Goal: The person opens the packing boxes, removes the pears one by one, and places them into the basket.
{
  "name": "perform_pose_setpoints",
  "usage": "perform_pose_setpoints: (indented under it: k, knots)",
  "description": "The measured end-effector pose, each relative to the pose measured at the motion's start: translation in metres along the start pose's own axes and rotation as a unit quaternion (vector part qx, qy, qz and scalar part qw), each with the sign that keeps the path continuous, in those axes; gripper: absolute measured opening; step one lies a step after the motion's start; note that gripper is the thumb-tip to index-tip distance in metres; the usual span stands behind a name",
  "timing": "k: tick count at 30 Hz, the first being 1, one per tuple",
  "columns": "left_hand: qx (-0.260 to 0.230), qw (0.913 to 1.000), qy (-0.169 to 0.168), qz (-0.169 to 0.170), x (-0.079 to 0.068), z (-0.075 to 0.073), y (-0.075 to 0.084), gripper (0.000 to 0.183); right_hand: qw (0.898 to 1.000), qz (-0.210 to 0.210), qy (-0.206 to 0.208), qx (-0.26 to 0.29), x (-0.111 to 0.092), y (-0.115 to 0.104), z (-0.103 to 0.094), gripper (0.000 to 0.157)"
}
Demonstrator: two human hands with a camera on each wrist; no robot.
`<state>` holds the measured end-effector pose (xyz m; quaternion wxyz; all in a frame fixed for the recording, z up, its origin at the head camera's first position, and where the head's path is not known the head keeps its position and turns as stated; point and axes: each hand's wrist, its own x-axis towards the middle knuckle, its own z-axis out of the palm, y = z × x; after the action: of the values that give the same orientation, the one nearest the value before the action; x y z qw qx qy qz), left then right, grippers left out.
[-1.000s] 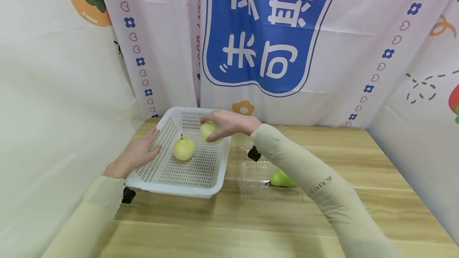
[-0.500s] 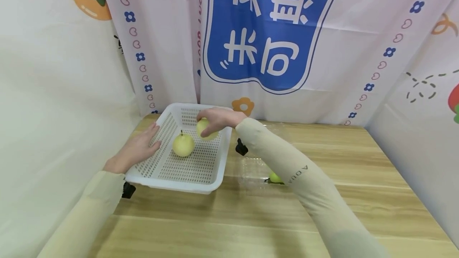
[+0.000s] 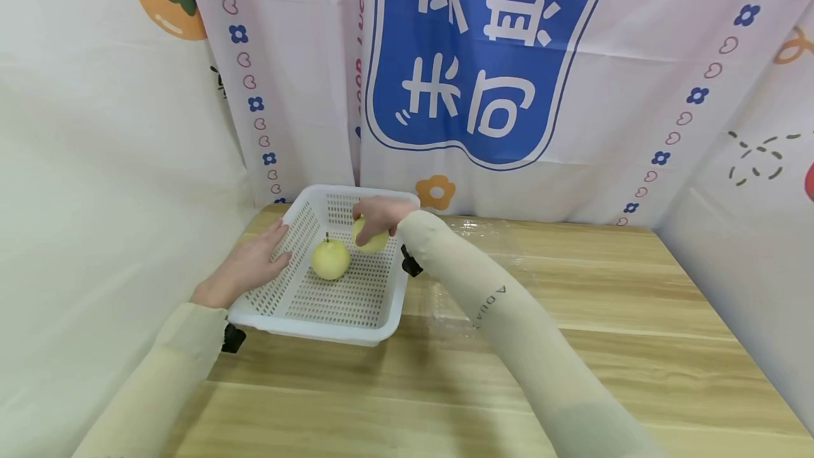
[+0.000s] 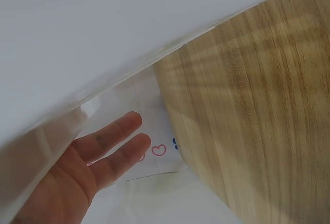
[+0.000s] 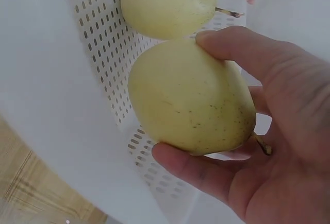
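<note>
A white plastic basket [image 3: 304, 329] with slotted walls stands on the wooden table. Inside it sits a round pale-yellow pear [image 3: 331, 261], stem upward. My right hand [image 3: 384, 213] holds a second yellow pear [image 5: 191, 100] over the basket's right side, thumb on one side and fingers on the other. In the right wrist view its brown-speckled stem end faces the palm, and the other pear [image 5: 167, 5] lies close beyond it. My left hand [image 3: 249, 266] rests at the basket's left rim, fingers extended; two straight fingers [image 4: 121, 157] show beneath the rim in the left wrist view.
Clear plastic trays [image 3: 448, 309] lie right of the basket, partly behind my right sleeve [image 3: 490, 295]. A printed curtain [image 3: 305, 90] closes off the back and another white sheet [image 3: 114, 161] the left side. Wooden table surface [image 3: 610, 288] stretches to the right.
My right hand has carried the pear slightly further into the basket and lower. The right forearm has swung left and now hides the green pear seen earlier. My left hand stays at the rim.
</note>
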<state>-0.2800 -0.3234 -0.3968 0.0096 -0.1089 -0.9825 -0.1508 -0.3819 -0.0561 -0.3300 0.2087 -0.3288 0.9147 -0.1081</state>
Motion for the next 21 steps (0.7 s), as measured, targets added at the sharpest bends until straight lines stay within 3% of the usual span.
perform_pose_setpoints:
  k: [4,11,18,21]
  knots:
    - [0.001,1.0,0.0,-0.003,0.0,0.001,0.001,0.068,1.0,0.012,-0.001,-0.015,0.006,0.0,0.003,0.044]
    - [0.003,1.0,0.005,-0.001,0.0,0.002,-0.002,0.068,0.999,0.032,-0.007,-0.044,0.008,-0.008,0.009,0.061]
    - [0.006,0.9999,0.011,0.005,-0.002,0.002,-0.001,0.067,0.996,0.064,-0.014,-0.06,0.017,-0.013,0.015,0.024]
    - [0.006,0.9999,0.013,0.006,-0.002,0.002,0.0,0.067,0.995,0.066,-0.018,-0.068,0.019,-0.013,0.018,0.022]
